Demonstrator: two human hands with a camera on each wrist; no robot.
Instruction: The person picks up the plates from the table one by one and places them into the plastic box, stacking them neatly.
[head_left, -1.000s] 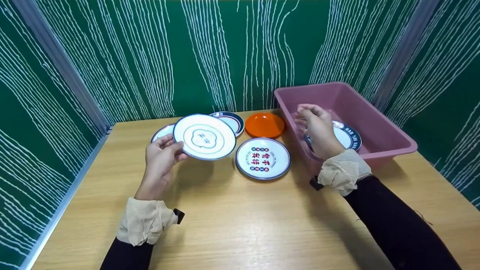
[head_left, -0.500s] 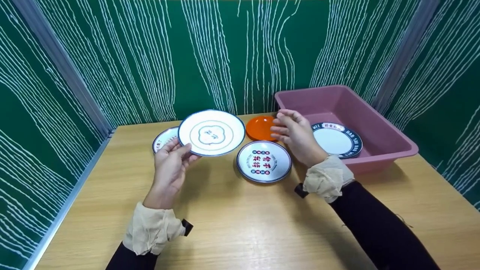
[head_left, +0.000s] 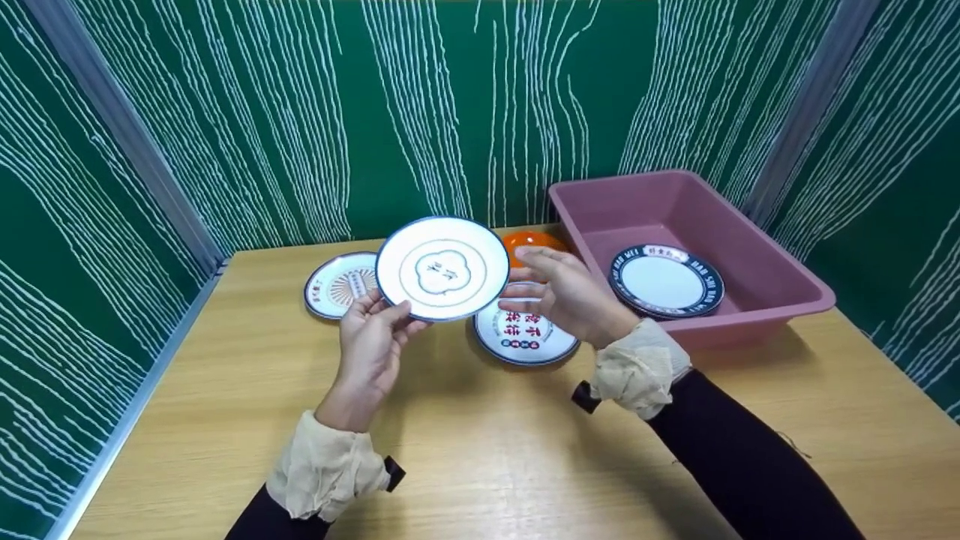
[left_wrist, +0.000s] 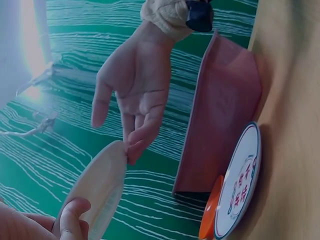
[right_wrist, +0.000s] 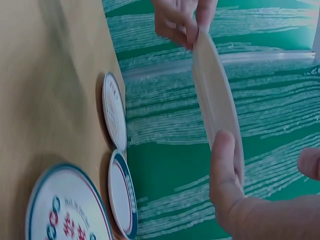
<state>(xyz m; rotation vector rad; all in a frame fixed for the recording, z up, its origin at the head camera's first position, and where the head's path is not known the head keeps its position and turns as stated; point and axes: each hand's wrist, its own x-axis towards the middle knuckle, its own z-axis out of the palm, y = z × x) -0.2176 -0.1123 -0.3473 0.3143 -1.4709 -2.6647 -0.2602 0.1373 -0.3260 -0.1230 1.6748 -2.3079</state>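
My left hand [head_left: 373,345] pinches the lower left rim of a white plate [head_left: 442,266] with a thin blue edge and a clover-shaped outline at its centre. The plate is raised off the table and tilted. At its right edge is my right hand [head_left: 566,294], fingers extended and thumb apart; in the left wrist view, its fingertips [left_wrist: 132,150] appear to touch the rim. Below and behind that hand, a plate with red lettering [head_left: 517,347] lies on the table, partly covered. A fan-patterned plate [head_left: 337,289] sits behind the left hand.
A pink tub [head_left: 750,247] stands at the right, with dark-rimmed plates [head_left: 664,279] inside that look stacked. An orange plate [head_left: 534,241] lies by the tub's left side. Another dark-rimmed plate [right_wrist: 121,192] shows in the right wrist view. Green patterned panels [head_left: 420,90] enclose the table.
The left hand has carried the white plate to the right. My right hand has come out of the tub and moved left to the plate's edge.
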